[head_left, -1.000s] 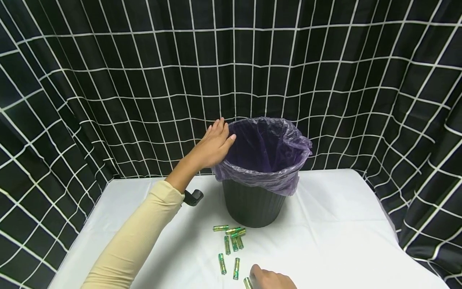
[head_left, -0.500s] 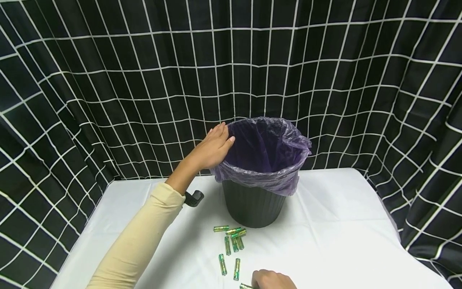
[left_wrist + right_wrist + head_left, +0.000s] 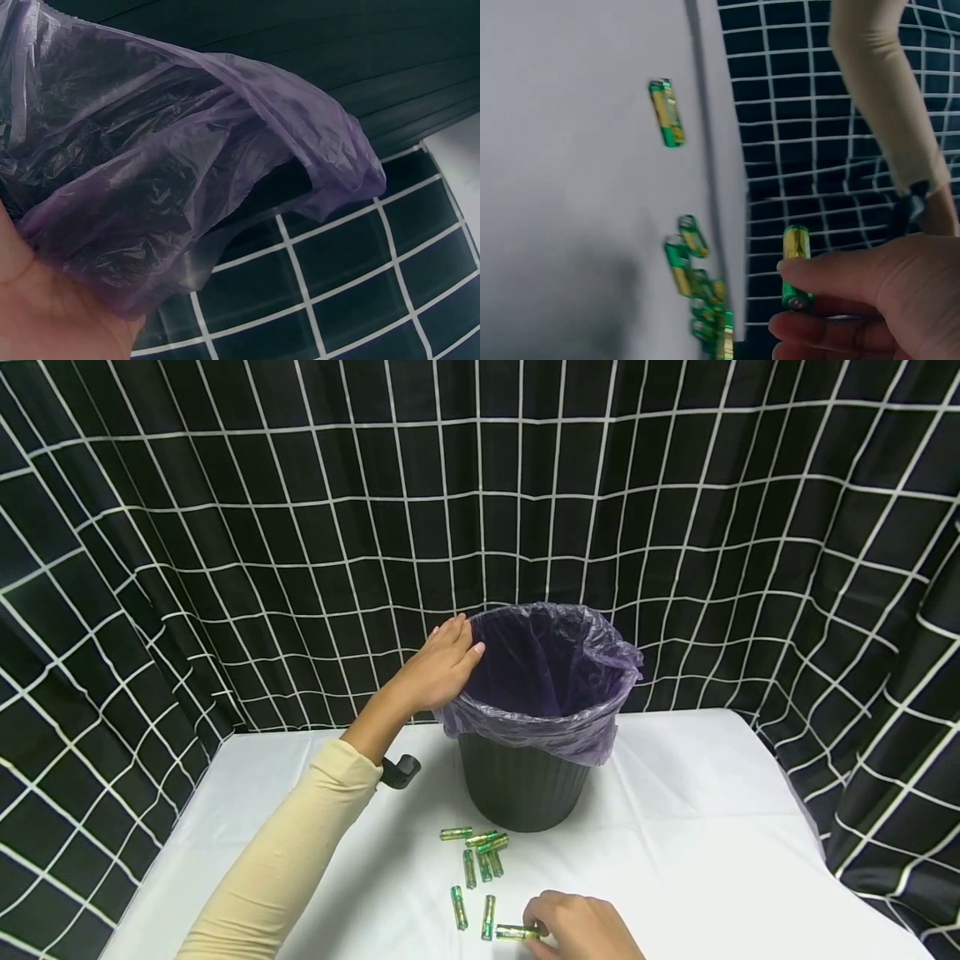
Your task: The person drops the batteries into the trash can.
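Note:
A dark ribbed bin (image 3: 525, 789) stands on the table, lined with a thin purple plastic bag (image 3: 543, 731) folded over its rim. My left hand (image 3: 438, 668) rests on the bin's left rim, fingers straight and pointing away. The left wrist view shows the bag (image 3: 172, 165) bunched beside the palm (image 3: 60, 307). Near the front edge, my right hand (image 3: 581, 927) pinches a green and gold battery (image 3: 516, 932) between thumb and fingers. That battery (image 3: 796, 244) is held over the table. Several like batteries (image 3: 484, 852) lie in front of the bin.
A white cloth (image 3: 675, 827) covers the table. Black curtains (image 3: 375, 527) with a white grid surround it at the back and sides. A black camera mount (image 3: 400, 771) sticks out from the left wrist. Two more batteries (image 3: 459, 907) lie left of my right hand.
My right hand has moved up a little from the lower edge, now pinching the battery, which has turned from slanted to lying across. The left hand's fingers have settled slightly on the rim.

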A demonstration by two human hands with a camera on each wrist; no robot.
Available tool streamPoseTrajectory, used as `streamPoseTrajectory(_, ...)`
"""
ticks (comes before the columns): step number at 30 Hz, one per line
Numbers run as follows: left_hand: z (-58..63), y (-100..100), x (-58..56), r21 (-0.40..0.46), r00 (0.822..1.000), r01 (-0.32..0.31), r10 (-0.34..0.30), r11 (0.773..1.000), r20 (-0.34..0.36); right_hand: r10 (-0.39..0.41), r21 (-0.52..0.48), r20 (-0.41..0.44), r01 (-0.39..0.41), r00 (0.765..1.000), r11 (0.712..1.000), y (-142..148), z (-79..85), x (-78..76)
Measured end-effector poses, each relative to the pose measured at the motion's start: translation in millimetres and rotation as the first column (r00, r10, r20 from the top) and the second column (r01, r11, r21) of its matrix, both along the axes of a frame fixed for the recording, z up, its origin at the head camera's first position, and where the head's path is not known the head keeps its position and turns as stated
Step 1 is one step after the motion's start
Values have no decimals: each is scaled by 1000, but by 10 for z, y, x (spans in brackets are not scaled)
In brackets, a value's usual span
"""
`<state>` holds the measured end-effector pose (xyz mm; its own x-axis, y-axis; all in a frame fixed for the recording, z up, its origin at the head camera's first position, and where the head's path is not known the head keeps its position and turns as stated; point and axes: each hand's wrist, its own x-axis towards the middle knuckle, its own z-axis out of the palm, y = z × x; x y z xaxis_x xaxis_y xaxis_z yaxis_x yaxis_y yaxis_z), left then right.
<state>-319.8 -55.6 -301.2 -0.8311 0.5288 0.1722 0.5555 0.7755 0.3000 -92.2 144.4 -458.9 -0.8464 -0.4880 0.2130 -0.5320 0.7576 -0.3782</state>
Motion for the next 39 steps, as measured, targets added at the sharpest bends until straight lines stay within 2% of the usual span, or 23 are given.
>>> streamPoseTrajectory(3,1,2,-2,13,1000,-3,3,1000,-6,49,-7,-148,-51,988,999,54,83,-31)
streamPoseTrajectory(6,-7,1,-8,18,1000,-6,6,1000,-12,55,-30,-205,-62,977,998,82,186,-23)
streamPoseTrajectory(10,-26,8,-30,18,1000,-5,5,1000,-13,45,-65,-236,-62,971,996,101,345,-1)
streamPoseTrajectory(12,-33,17,-43,18,1000,-2,3,1000,-16,47,-72,-289,-70,956,995,116,415,-4)
streamPoseTrajectory(18,-39,15,-21,9,1000,-8,8,1000,-13,80,-76,-448,-127,890,989,121,581,-31)
streamPoseTrajectory(23,-87,-15,21,-16,1000,-11,11,1000,2,106,-70,-491,-160,865,985,105,682,-30)
streamPoseTrajectory(25,-100,-18,23,-18,1000,-9,8,1000,-6,116,-73,-530,-182,840,981,116,729,-44)
streamPoseTrajectory(27,-102,-17,23,-14,1000,-7,7,1000,-12,124,-70,-582,-202,804,977,132,793,-73)
streamPoseTrajectory(30,-93,-17,17,-9,1000,-6,5,1000,-24,132,-68,-616,-219,777,973,159,934,-118)
streamPoseTrajectory(36,-48,-6,10,0,1000,-8,8,1000,-26,101,-64,-683,-197,723,978,207,1272,-219)
streamPoseTrajectory(39,-26,10,3,5,1000,-8,8,1000,-21,94,-63,-696,-190,712,980,232,1403,-258)
